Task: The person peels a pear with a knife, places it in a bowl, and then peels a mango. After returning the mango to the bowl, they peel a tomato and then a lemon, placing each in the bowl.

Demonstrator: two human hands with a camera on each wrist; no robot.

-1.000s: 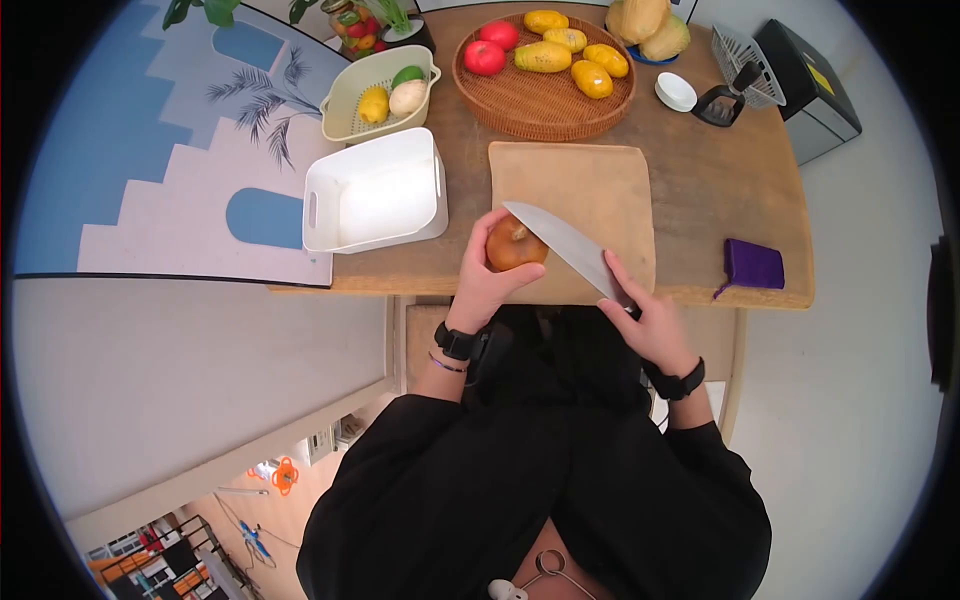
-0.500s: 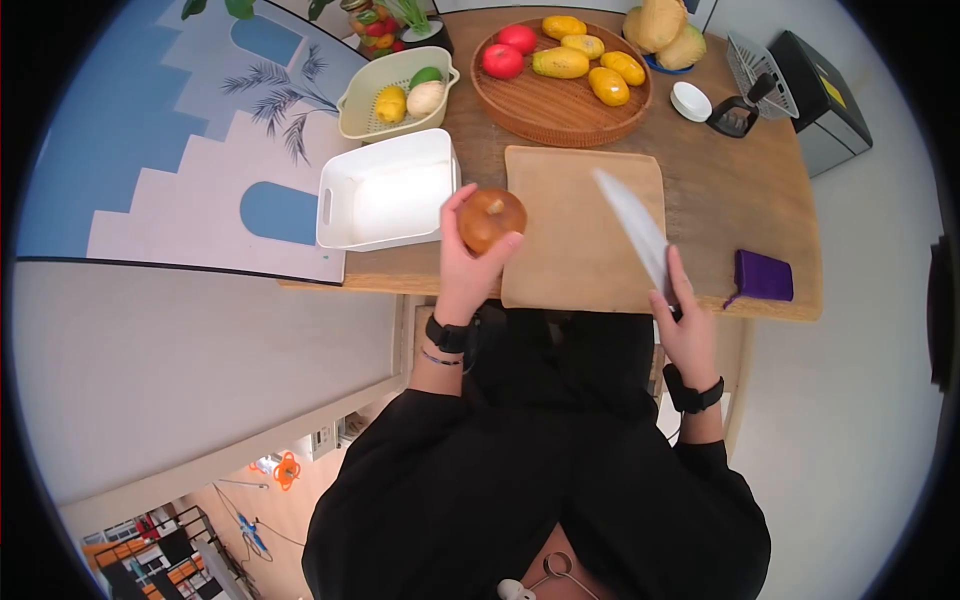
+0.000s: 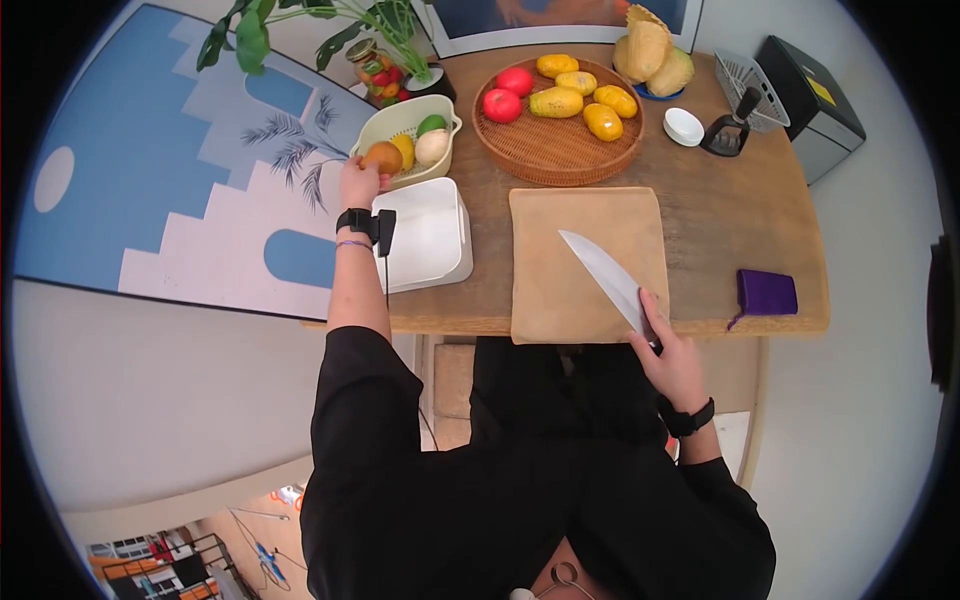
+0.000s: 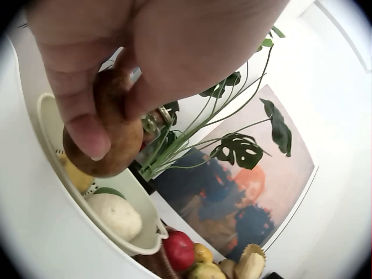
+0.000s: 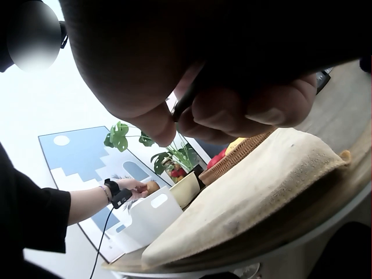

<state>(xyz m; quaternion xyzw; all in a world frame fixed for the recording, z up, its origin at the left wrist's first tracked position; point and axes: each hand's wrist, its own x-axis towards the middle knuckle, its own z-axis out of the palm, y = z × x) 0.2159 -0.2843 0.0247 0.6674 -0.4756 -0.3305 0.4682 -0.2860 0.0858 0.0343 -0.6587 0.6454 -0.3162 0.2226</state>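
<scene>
My left hand [image 3: 362, 184] grips a brown onion [image 3: 383, 157] at the near left side of the pale green colander [image 3: 403, 116]. In the left wrist view, thumb and fingers curl round the onion [image 4: 116, 148], which overlaps the colander's inside. A yellow fruit [image 3: 404, 150], a green one [image 3: 431, 124] and a whitish round one [image 3: 432, 148] lie in the colander. With my right hand [image 3: 674, 366] I hold a kitchen knife [image 3: 602, 274] by its handle, the blade slanting up-left over the tan cutting board [image 3: 550, 300]. Most of the handle is hidden by my fingers.
A white bin [image 3: 425, 235] stands between me and the colander. Behind the board is a wicker tray [image 3: 535, 160] with red and yellow produce. To the right are a white bowl [image 3: 683, 126], a black-handled tool [image 3: 728, 135] and a purple pouch [image 3: 768, 293].
The left hand has carried the onion from beside the knife over the board, leftward and away, to the colander. The knife has moved apart from the onion and stays over the board.
</scene>
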